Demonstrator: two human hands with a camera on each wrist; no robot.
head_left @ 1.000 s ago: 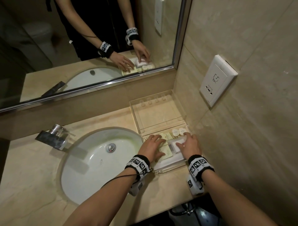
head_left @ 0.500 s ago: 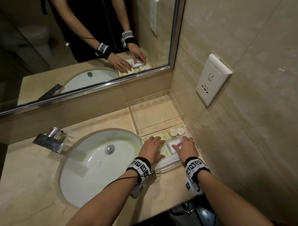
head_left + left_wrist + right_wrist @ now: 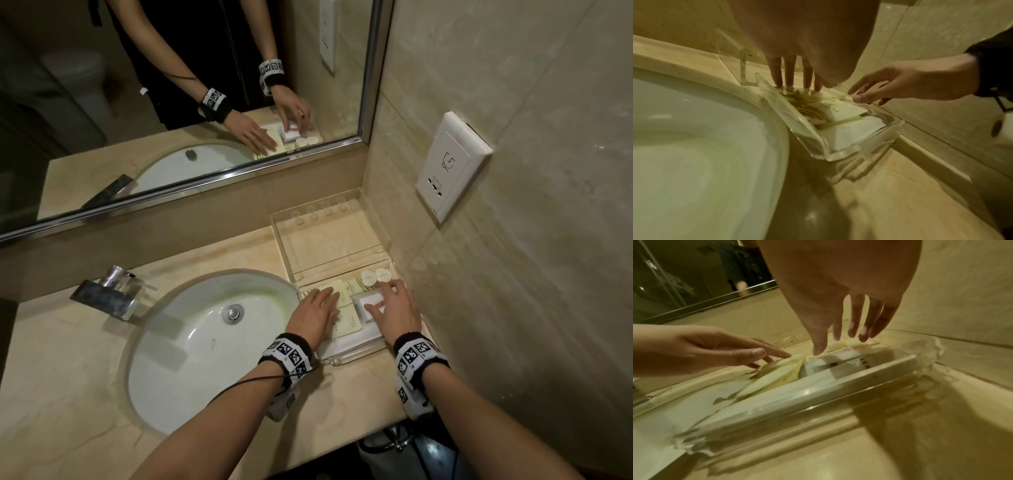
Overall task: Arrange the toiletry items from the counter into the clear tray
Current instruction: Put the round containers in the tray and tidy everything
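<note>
From overhead, both flat hands, left hand (image 3: 313, 317) and right hand (image 3: 397, 310), cover clear tray (image 3: 356, 351); wrist views show packets (image 3: 840, 112).

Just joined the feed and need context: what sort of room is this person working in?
Most likely a hotel bathroom. An oval sink with a chrome faucet sits in a stone counter under a wall mirror, and small packaged toiletries lie in a clear tray.
</note>
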